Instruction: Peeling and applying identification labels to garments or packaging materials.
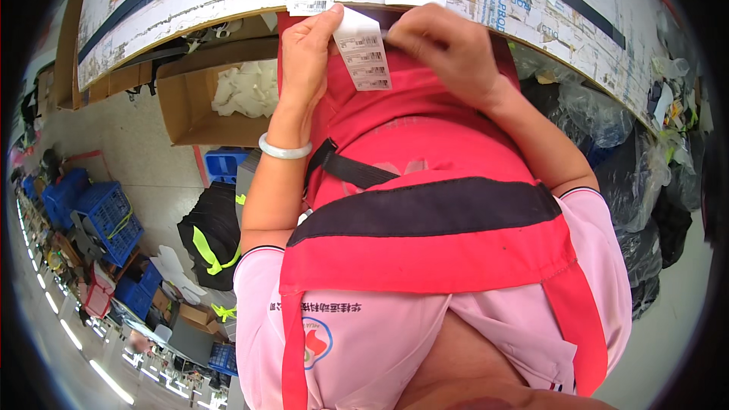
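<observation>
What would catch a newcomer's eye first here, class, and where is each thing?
The bright red apron with a black band fills the middle. Above that band, a strip of white barcode labels hangs from the left hand, the blurred right hand beside it. A pale bangle circles the left wrist.

An open brown cardboard box point(201, 132) holds crumpled white pieces point(247, 91); a blue latticed plastic crate point(108, 216) stands farther left.
</observation>
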### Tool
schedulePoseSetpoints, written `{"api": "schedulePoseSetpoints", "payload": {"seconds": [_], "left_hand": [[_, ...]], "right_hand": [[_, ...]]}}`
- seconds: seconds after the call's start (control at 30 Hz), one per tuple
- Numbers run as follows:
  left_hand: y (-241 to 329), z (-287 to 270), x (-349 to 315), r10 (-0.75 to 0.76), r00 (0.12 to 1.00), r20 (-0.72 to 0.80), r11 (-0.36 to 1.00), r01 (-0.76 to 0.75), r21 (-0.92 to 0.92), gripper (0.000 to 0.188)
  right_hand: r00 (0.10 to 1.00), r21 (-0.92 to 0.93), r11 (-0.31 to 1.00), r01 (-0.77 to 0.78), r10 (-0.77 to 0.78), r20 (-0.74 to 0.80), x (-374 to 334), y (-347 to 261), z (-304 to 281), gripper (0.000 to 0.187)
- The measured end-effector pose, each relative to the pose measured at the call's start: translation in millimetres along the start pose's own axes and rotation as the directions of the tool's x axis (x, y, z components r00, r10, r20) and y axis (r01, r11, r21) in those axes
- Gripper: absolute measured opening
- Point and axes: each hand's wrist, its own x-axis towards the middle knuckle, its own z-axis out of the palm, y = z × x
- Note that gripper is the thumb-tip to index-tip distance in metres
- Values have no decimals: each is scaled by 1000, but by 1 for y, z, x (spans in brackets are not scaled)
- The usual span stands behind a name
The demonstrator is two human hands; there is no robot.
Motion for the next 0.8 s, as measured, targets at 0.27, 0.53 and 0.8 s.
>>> {"api": "schedulePoseSetpoints", "payload": {"seconds": [0.27,0.53,0.8], "left_hand": [[-1,1,-2,108,988,107,972,-127,196,25],[-7,-2,3,140,976,166,954,-178,240,25],[-8,0,1,108,982,152,960,-143,240,24]], "right_hand": [[779,234,744,-626,611,142,24,49,-39,21],[754,181,732,-657,638,158,29,53,-35,22],[744,180,722,-668,649,159,28,60,-31,22]]}}
